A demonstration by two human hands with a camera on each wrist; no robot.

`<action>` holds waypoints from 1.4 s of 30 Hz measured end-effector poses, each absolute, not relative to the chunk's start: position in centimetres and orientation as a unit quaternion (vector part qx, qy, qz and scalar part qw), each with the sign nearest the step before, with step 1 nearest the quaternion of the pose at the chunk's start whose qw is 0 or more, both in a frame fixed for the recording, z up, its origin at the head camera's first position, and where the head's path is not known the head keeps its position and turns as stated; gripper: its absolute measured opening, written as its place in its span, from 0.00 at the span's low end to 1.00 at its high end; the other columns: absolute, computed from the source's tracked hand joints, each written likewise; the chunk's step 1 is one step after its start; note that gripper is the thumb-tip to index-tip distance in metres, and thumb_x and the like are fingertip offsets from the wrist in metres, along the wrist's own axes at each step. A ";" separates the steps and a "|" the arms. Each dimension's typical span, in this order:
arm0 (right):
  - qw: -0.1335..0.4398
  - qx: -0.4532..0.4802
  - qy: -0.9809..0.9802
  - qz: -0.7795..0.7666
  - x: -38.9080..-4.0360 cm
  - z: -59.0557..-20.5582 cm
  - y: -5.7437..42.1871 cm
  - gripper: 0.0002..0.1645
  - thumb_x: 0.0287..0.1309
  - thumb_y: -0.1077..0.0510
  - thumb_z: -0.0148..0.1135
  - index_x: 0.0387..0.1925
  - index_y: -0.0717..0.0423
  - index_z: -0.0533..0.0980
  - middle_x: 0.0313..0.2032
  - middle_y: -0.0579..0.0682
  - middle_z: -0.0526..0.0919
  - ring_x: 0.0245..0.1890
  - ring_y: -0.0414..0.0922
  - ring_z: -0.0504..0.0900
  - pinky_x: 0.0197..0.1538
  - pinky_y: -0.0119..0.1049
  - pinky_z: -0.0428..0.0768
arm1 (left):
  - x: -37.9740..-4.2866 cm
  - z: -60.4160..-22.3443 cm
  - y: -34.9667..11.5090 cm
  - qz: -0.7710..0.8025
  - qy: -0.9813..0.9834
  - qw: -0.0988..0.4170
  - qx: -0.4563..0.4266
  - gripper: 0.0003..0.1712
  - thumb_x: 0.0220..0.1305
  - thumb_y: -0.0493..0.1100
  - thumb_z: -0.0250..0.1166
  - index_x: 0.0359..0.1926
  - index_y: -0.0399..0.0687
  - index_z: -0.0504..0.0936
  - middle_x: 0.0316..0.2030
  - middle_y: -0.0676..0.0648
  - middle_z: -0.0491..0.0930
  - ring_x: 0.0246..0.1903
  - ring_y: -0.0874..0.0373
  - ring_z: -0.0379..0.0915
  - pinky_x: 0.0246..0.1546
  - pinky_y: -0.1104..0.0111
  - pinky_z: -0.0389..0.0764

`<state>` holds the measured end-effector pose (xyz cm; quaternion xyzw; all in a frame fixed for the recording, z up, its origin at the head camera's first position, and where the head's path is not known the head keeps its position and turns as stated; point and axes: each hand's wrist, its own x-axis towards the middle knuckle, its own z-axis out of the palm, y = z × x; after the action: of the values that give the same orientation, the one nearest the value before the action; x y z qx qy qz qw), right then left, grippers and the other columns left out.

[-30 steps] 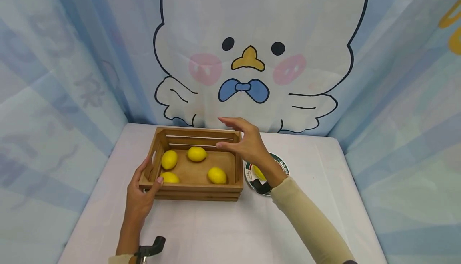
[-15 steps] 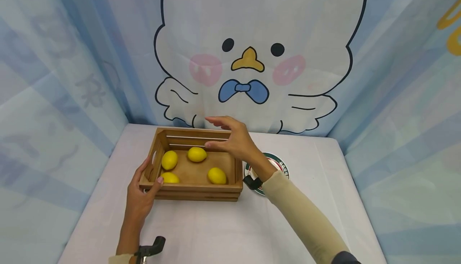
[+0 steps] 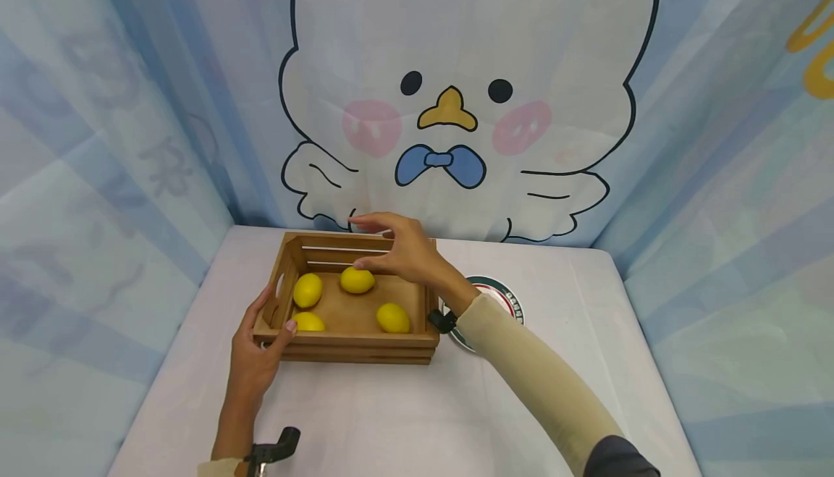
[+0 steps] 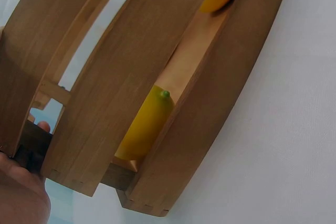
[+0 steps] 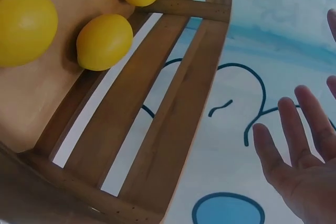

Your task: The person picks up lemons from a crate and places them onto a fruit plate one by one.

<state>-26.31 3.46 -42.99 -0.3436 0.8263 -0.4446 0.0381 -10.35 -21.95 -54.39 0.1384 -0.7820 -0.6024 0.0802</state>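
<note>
A slatted wooden crate stands at the back left of the table with several yellow lemons inside. My left hand grips its front left corner, thumb over the front rim and fingers along the left end. In the left wrist view the crate's side wall fills much of the frame, and a lemon shows between slats. My right hand hovers over the crate's back part, fingers spread and holding nothing. Its thumb tip overlaps the back lemon in the head view. Other lemons lie at left and right.
A round plate with a green patterned rim sits just right of the crate, partly hidden under my right forearm. A printed cloth backdrop rises behind the table, with curtains at both sides. White cloth covers the table.
My right hand has moved left over the crate, from its right end toward the back lemon. The yellow thing on the plate is now hidden by the forearm. My left hand keeps its grip.
</note>
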 end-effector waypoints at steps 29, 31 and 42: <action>0.146 -0.360 0.813 -0.433 -28.4 -45.4 0.6 0.40 0.48 0.47 0.78 0.63 0.47 0.75 0.62 0.48 0.79 0.61 0.48 0.80 0.66 0.46 0.77 | -10.6 -54.4 -22.1 -0.597 -0.787 0.078 0.137 0.44 0.63 0.55 0.69 0.74 0.78 0.56 0.76 0.63 0.55 0.78 0.55 0.44 0.76 0.45 0.51; 0.145 -0.365 0.813 -0.430 -28.6 -45.5 0.5 0.41 0.47 0.47 0.78 0.63 0.49 0.75 0.62 0.50 0.79 0.61 0.50 0.80 0.66 0.47 0.77 | -10.7 -54.4 -22.1 -0.601 -0.784 0.079 0.134 0.44 0.63 0.54 0.69 0.74 0.77 0.56 0.76 0.63 0.54 0.78 0.54 0.43 0.76 0.45 0.51; 0.159 -0.373 0.820 -0.404 -29.2 -47.0 0.1 0.40 0.47 0.49 0.79 0.63 0.46 0.76 0.60 0.48 0.81 0.60 0.45 0.80 0.65 0.43 0.78 | -10.6 -54.3 -21.9 -0.601 -0.783 0.071 0.144 0.44 0.63 0.55 0.69 0.74 0.79 0.56 0.76 0.64 0.53 0.78 0.56 0.43 0.77 0.48 0.51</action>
<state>-29.17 0.13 -46.96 -0.3733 0.8197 -0.4042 0.1594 -10.61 -21.95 -54.30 0.1439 -0.7831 -0.6009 0.0708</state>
